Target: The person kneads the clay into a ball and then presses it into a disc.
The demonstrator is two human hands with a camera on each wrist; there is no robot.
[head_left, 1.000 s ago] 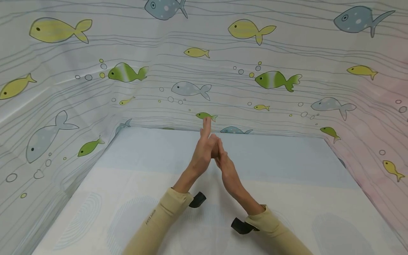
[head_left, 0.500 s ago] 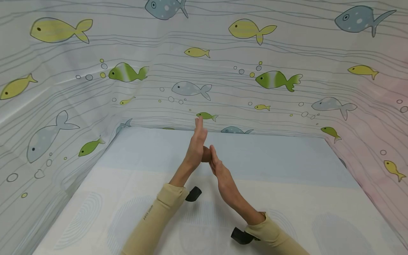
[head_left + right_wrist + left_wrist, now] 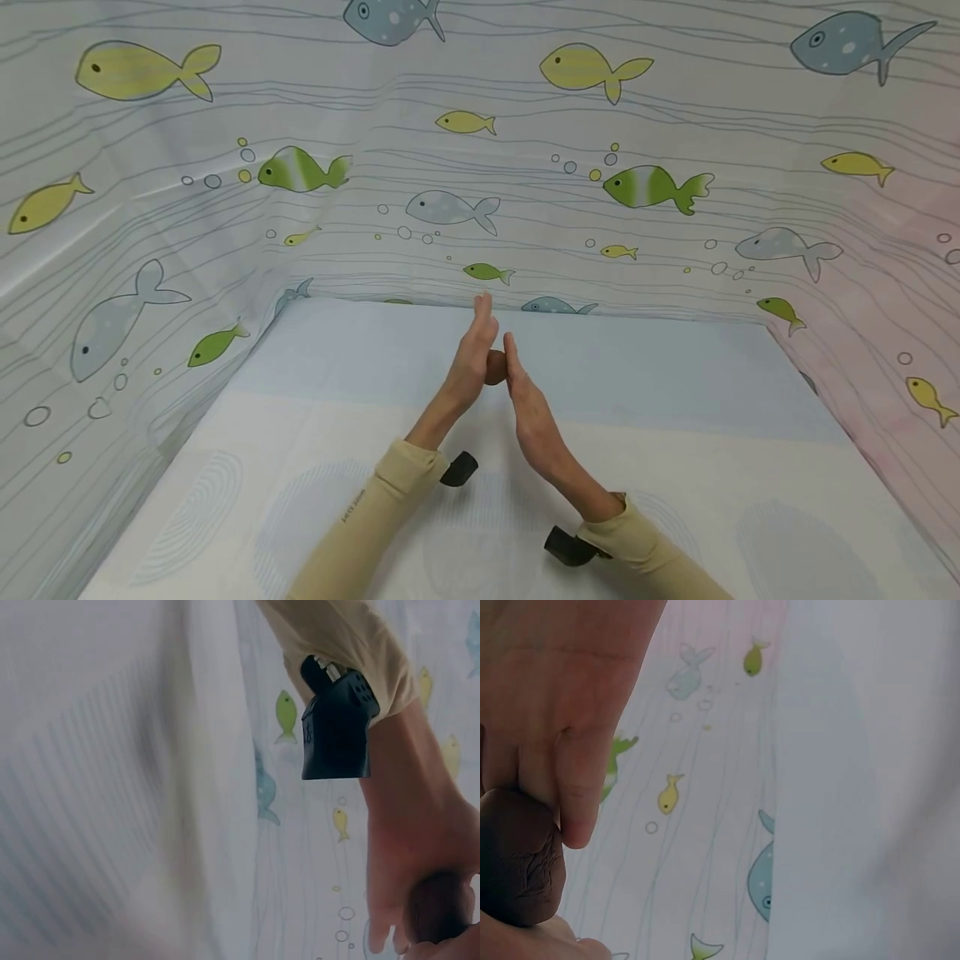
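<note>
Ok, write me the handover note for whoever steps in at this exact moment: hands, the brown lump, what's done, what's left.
Left hand: fingers straight, palm pressed on the brown lump.
Right hand: fingers straight, palm pressed on the lump's other side.
The lump is held up between both palms, above the mat, touching nothing else.
Done: it looks roundish, with a creased face in the left wrist view.
Left: probably more rolling to smooth it; nothing shows where it goes afterwards.
</note>
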